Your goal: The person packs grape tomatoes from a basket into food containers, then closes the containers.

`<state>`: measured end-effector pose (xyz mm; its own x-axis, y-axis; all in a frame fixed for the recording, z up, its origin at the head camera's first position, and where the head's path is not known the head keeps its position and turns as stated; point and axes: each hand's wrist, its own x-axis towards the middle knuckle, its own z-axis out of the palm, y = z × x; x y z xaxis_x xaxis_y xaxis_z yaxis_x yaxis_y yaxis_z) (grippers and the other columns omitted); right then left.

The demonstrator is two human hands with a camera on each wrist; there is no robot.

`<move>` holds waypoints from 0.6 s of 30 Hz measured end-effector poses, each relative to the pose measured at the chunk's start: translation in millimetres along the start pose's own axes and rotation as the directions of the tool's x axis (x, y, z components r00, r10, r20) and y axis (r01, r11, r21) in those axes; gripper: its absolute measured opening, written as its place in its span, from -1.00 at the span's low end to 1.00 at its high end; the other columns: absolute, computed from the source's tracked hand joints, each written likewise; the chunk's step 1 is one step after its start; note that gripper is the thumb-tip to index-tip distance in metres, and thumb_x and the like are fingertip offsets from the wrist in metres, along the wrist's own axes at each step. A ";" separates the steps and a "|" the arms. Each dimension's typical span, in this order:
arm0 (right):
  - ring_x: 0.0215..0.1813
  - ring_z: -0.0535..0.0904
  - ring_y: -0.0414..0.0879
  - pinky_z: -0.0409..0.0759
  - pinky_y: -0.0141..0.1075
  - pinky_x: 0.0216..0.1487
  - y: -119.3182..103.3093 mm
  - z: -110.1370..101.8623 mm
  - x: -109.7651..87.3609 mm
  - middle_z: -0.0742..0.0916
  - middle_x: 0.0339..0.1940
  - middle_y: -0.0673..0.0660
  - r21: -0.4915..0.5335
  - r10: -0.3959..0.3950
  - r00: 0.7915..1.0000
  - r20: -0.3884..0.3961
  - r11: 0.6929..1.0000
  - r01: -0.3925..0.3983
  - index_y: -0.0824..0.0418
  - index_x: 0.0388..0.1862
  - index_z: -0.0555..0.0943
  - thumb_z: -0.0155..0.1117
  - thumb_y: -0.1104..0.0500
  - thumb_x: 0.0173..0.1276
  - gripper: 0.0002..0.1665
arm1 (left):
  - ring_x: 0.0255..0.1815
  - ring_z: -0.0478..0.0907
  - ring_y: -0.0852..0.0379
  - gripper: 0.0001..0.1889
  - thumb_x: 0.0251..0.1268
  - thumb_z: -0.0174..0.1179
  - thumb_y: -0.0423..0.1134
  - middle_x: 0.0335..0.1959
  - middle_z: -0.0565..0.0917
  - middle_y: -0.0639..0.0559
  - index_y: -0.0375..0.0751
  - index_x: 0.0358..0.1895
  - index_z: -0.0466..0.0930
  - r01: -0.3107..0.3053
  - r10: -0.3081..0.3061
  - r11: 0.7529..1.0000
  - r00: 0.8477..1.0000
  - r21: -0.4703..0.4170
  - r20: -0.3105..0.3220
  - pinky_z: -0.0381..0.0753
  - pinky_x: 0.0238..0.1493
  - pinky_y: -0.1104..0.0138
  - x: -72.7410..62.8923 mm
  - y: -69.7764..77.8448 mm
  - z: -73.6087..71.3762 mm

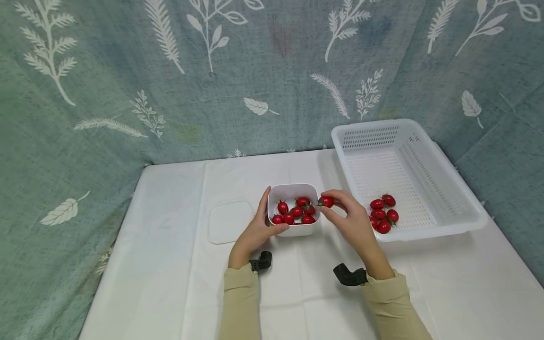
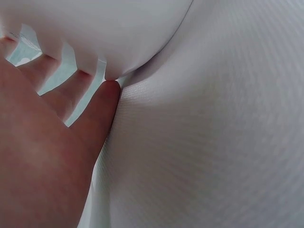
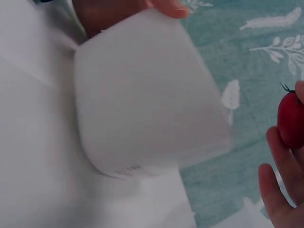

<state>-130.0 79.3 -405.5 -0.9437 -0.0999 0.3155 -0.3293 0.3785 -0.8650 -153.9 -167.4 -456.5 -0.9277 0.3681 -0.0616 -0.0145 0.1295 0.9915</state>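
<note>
A small white container (image 1: 301, 230) holding several cherry tomatoes stands on the table. My left hand (image 1: 256, 231) grips it from the left, fingers along the far side of that wall and thumb over the front rim. Between thumb and fingers of my right hand (image 1: 352, 219) is a red cherry tomato (image 1: 327, 201), close to the container's right rim. The right wrist view shows this held tomato (image 3: 290, 119) with its green stem, beside the container's outer wall (image 3: 142, 90). In the left wrist view the left fingers lie against the white wall (image 2: 109, 38).
At the right, a white perforated basket (image 1: 450, 231) holds several more tomatoes (image 1: 384, 226) in its near left corner. A flat, pale square lid (image 1: 230, 222) lies left of the container. A leaf-patterned green curtain (image 1: 289, 127) hangs behind the white-covered table (image 1: 165, 274).
</note>
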 end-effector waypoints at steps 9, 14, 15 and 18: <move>0.09 0.42 -0.16 0.36 -0.08 0.09 18.0 32.6 3.4 0.56 -0.03 -0.11 -0.014 -0.014 1.000 -0.003 1.000 0.014 0.03 0.00 0.53 0.26 -0.05 0.15 -0.56 | 0.36 -0.06 0.08 0.04 -0.03 0.33 -0.16 0.37 -0.06 0.26 0.42 0.36 -0.32 0.013 -0.013 1.000 1.000 0.019 -0.009 0.12 0.21 0.05 1.3 -3.9 -0.5; -0.02 0.42 -0.23 0.43 -0.07 -0.03 23.1 46.9 5.0 0.55 -0.08 -0.16 -0.036 -0.061 0.998 -0.013 0.997 0.061 0.02 -0.02 0.54 0.27 -0.03 0.15 -0.60 | 0.35 -0.05 0.17 0.05 -0.08 0.35 -0.04 0.34 -0.08 0.40 0.56 0.30 -0.32 0.004 -0.003 0.999 1.000 0.046 -0.021 0.14 0.21 0.06 7.2 -18.7 -2.1; -0.04 0.43 -0.23 0.45 -0.07 -0.07 23.3 49.2 5.5 0.55 -0.09 -0.16 -0.037 -0.075 0.997 -0.019 0.997 0.075 0.04 -0.03 0.55 0.28 -0.01 0.15 -0.60 | 0.35 -0.05 0.17 0.05 -0.09 0.35 -0.03 0.34 -0.09 0.39 0.56 0.30 -0.32 -0.004 0.005 0.999 1.000 0.052 -0.026 0.14 0.20 0.05 7.6 -20.0 -2.1; -0.11 0.44 -0.20 0.47 -0.07 -0.17 23.0 55.3 7.0 0.56 -0.12 -0.14 -0.039 -0.100 0.994 -0.036 0.994 0.098 0.06 -0.04 0.56 0.30 0.02 0.13 -0.61 | 0.35 -0.05 0.15 0.05 -0.09 0.35 -0.02 0.35 -0.09 0.38 0.55 0.31 -0.31 -0.013 0.015 0.998 0.999 0.058 -0.036 0.16 0.19 0.04 7.4 -21.5 -2.3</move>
<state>-146.0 36.4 -444.7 -0.9044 -0.1042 0.4139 -0.4189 0.4022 -0.8141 -161.3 -169.6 -477.9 -0.9406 0.3370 -0.0422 0.0196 0.1779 0.9838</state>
